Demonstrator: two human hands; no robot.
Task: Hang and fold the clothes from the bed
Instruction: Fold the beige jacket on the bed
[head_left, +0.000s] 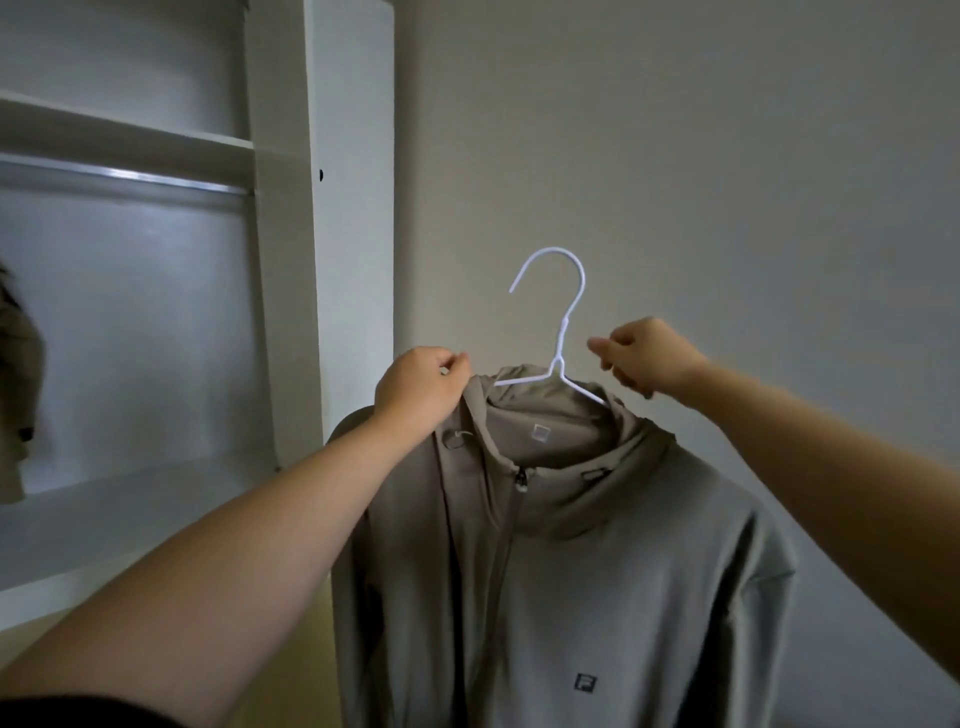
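A taupe zip-up hooded jacket (597, 571) hangs in the air in front of me on a white wire hanger (563, 332), whose hook points up and to the left. My left hand (421, 389) grips the jacket's collar at the left shoulder. My right hand (644, 358) pinches the collar and the hanger's right arm, just right of the hanger's neck. The jacket's zip is partly down, and a small dark logo shows on its chest. The hanger's left arm is partly tucked inside the hood.
An open white wardrobe (280, 260) stands at the left with a metal rail (130, 176) under a shelf (124, 130). Another tan garment (15, 389) hangs at its far left edge. A plain wall (727, 156) is behind the jacket.
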